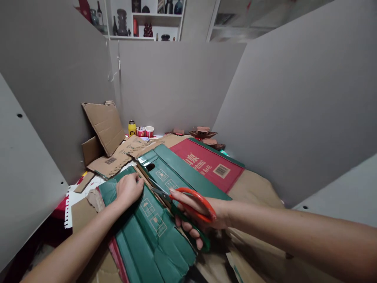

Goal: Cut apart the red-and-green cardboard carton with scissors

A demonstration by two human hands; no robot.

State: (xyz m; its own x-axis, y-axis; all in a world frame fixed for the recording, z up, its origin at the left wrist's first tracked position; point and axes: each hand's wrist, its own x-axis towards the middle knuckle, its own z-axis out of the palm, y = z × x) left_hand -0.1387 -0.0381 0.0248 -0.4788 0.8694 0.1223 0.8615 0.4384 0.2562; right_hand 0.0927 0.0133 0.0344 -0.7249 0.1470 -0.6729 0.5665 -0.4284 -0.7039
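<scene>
A green cardboard box (147, 232) lies opened out before me, with a long slit running between two green panels. My left hand (129, 188) grips the edge of the near panel, fingers curled over the cardboard at the slit. In my right hand (203, 214) is a pair of scissors (193, 200) with one orange and one green handle loop. Their blades point left into the slit, close to my left fingers; the tips are partly hidden by the cardboard. Beyond lies the far green panel (179, 169), joined to a red panel (218, 161) with white print and a barcode.
Brown cardboard pieces (103, 124) lean at the back left. A yellow bottle (132, 128) and paper cups (149, 131) stand along the back, with model boats (203, 133) to their right. Brown paper (256, 188) covers the right side. Grey partitions (176, 82) enclose the workspace.
</scene>
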